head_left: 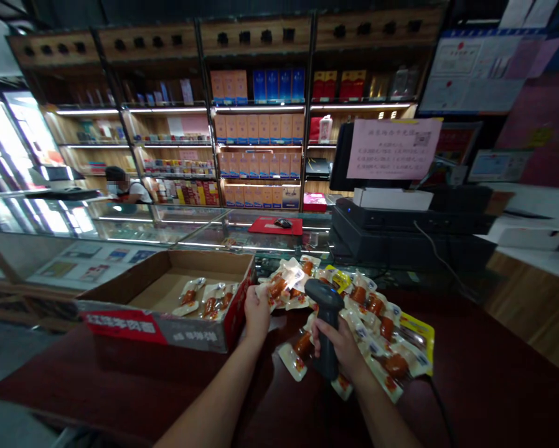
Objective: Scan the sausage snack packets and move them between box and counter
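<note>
Nearest, the right hand (341,353) is clenched around the grip of a black pistol-shaped barcode scanner (327,330), its head tipped toward the left hand. The left hand (257,314) is partly closed, its fingers pinching a clear plastic snack packet (279,287) of orange sausage-like food, which catches a bright glare just beyond the scanner's head. Under and right of the hands, a loose heap of similar packets (377,333), some with yellow labels, lies on a dark red countertop (494,386). To the left stands an open brown cardboard box (167,330) with a red-and-white printed side whose characters cannot be read clearly; a few packets (203,300) lie inside it.

Farther off are a glass display counter (200,225), a red mat (276,226) with a black computer mouse (283,223), and, at right, a black cash register (401,227) below a pink paper notice (394,149) with small, unreadable writing. Wooden shelves (261,106) of boxed goods fill the far wall, and a person (123,190) stands far left.
</note>
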`<state>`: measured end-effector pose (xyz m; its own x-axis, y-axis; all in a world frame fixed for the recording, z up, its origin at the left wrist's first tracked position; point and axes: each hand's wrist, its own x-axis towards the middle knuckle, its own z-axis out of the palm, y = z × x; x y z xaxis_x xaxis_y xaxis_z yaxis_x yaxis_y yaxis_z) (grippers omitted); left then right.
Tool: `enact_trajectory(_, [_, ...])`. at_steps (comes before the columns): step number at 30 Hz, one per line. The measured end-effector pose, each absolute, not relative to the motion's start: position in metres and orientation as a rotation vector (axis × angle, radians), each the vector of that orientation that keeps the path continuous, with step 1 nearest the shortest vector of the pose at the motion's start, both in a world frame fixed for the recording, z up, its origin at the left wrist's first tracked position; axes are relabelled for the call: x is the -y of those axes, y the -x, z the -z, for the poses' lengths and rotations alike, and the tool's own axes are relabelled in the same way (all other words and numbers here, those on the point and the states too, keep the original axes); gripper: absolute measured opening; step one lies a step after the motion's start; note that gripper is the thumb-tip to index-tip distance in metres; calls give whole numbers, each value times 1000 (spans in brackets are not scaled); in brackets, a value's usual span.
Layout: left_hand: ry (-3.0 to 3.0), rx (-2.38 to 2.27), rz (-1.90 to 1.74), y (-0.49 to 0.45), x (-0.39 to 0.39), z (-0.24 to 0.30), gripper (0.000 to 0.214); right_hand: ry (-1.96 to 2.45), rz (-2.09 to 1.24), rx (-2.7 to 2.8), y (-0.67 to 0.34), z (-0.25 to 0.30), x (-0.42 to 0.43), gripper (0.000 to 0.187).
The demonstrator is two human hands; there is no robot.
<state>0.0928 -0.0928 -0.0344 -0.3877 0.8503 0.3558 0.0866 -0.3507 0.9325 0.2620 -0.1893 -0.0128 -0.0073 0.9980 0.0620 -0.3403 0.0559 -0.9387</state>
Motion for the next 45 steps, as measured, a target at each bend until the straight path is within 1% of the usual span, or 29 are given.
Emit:
enact_trajectory(5, [-1420, -1533, -1774, -77, 104, -5, 17, 901, -1351, 1015, -250, 7, 188, 33])
enact_trajectory(11, [-1390, -1747, -1858, -24, 112, -45, 20, 871, -1434, 1084, -223, -11, 180, 33])
enact_trajectory(17, [-1394, -2014, -1821, 33, 109, -47, 41, 760, -1501, 1246, -179, -24, 169, 31])
enact_trajectory(20, [-1446, -2141, -1671, 46, 106, -42, 49, 720, -1548, 1238, -156, -26, 166, 28])
enact_trajectory(23, [-1500, -2243, -1468, 48, 102, -37, 55, 706, -1578, 1270, -141, -24, 165, 35])
enact_trajectory(26, [-1611, -2221, -1438, 46, 98, -35, 56, 701, -1591, 1286, -135, -20, 164, 31])
enact_trajectory(30, [-1719, -2108, -1674, 37, 102, -38, 46, 728, -1573, 1275, -140, -18, 165, 28])
enact_trajectory(33, [-1822, -1836, -1863, 17, 110, -43, 33, 762, -1539, 1245, -153, -18, 168, 28])
enact_trajectory(35, [-1873, -1617, -1888, -5, 114, -42, 26, 783, -1505, 1226, -166, -17, 170, 27])
enact_trajectory(37, [-1900, -1466, -1788, -31, 113, -35, 23, 818, -1458, 1212, -182, -14, 171, 28])
enact_trajectory(39, [-1942, -1434, -1630, -57, 108, -25, 24, 853, -1399, 1175, -200, -10, 171, 31])
enact_trajectory(43, [-2071, -1634, -1274, -94, 92, -9, 26, 908, -1314, 1013, -235, -2, 169, 32])
enact_trajectory(45, [-2140, -1763, -1077, -103, 87, -5, 32, 901, -1285, 980, -247, 2, 168, 32])
